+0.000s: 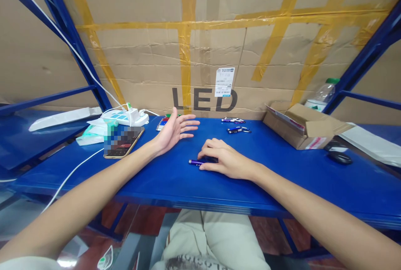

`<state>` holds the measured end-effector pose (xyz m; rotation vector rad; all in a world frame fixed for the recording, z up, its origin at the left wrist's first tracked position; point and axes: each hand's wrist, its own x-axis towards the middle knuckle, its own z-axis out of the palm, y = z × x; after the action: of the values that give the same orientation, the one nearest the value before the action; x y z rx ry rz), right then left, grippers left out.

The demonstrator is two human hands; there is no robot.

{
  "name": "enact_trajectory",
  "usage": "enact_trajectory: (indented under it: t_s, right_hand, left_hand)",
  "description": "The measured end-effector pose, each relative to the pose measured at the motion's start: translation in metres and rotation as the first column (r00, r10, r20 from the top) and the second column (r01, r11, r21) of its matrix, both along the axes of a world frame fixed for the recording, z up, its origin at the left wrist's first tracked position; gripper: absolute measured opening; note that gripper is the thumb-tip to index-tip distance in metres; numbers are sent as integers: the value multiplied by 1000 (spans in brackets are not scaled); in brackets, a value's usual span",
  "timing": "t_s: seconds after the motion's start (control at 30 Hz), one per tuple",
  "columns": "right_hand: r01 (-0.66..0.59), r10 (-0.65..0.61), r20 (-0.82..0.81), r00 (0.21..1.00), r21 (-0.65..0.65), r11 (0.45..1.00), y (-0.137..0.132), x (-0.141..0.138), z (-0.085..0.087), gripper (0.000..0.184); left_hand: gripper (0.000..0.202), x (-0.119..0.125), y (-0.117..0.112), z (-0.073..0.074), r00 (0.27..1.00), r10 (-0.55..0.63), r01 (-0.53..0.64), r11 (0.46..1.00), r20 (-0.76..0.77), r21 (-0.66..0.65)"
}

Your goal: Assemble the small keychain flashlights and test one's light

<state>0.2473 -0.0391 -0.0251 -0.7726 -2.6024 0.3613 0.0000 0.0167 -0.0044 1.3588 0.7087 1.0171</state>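
Observation:
My right hand (224,159) is curled low over the blue table, its thumb and fingers closed around a short purple metal pen-shaped light (195,162). One end of that light sticks out to the left, and the palm side hides the rest. My left hand (178,128) is held open above the table, fingers stretched to the right, holding nothing. Just behind it lies a group of coloured pen-shaped lights (162,123), red, blue and silver, partly covered by the hand. Farther back, beyond my right hand, are two small clusters of similar lights (230,120), mostly purple and blue.
On the left lie a phone (125,146), a white power strip (123,116) with cables and a plastic packet (94,131). On the right stand an open cardboard box (303,126), a black mouse (340,157) and a bottle (324,94). Taped cardboard (140,61) walls the back.

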Motion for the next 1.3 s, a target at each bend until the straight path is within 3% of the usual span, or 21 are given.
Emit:
enact_trajectory:
  t_s: [0.17,0.33,0.53,0.93,1.3]
  right_hand:
    - [-19,20,-56,998,18,1000,-1,3,-1,20]
    - [121,-137,-240,961,-80,989,-2,1,1,15]
    - [165,-208,-346,915,-150,975,0,2,-2,31]
    - [180,-195,-109,975,-133,975,-3,1,0,25]
    - [192,-206,-141,968,-105,976,2,4,-2,23]
  left_hand:
    - [85,1,-1,0,1000,10,-10,1000,-1,-6]
    - [83,1,-2,2,1000,25,-25,1000,15,0]
    - [80,-1,-1,0,999,-7,8,1000,54,-17]
    - [82,1,-4,2,998,11,-10,1000,64,-30]
    - [83,2,-5,3,998,10,-8,1000,59,-25]
